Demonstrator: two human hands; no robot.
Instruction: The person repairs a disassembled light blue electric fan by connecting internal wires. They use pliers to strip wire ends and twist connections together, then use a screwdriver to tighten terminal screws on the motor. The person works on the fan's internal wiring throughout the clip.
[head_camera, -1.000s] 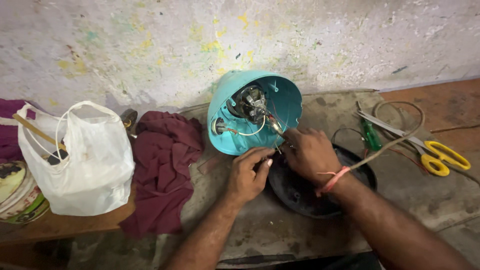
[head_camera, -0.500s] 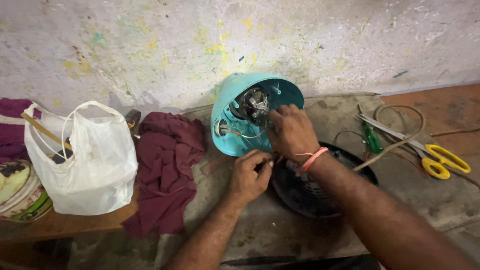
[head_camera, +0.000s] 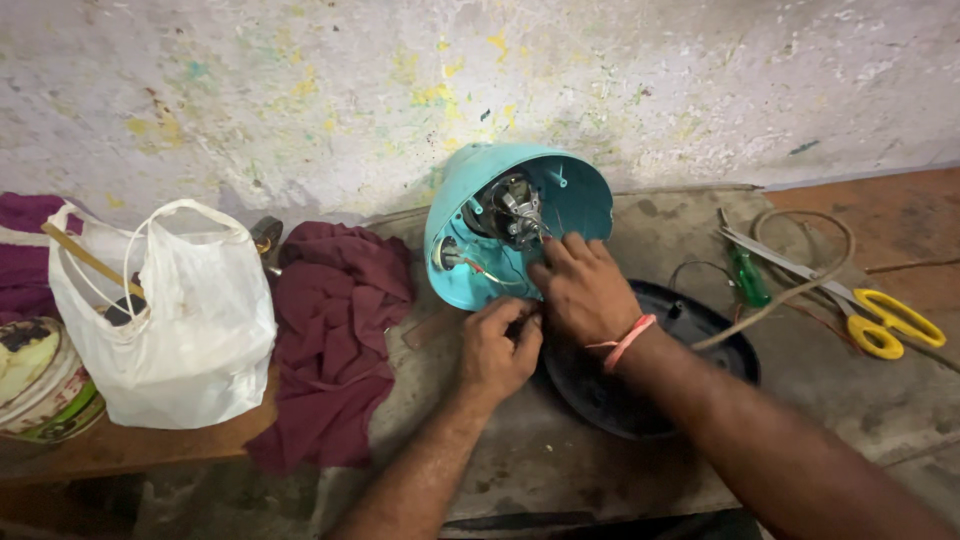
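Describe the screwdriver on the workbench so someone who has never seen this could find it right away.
Start at the turquoise appliance shell against the paint-flecked wall, then look right past the black round base plate. The screwdriver lies there beside the yellow-handled scissors and a looped beige cord. Its translucent green handle sets it apart.

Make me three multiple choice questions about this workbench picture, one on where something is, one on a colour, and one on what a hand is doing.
1. Where do the scissors lie?
A. Right of the black base
B. Inside the bag
C. On the cloth

2. What colour is the open housing?
A. Red
B. Teal
C. White

3. What is the right hand doing?
A. Resting flat on the bench
B. Reaching its fingers into the housing
C. Holding the scissors

Answers: 1 A, they lie at the bench's right end; 2 B, its shell is teal; 3 B, its fingertips sit at the inner parts.
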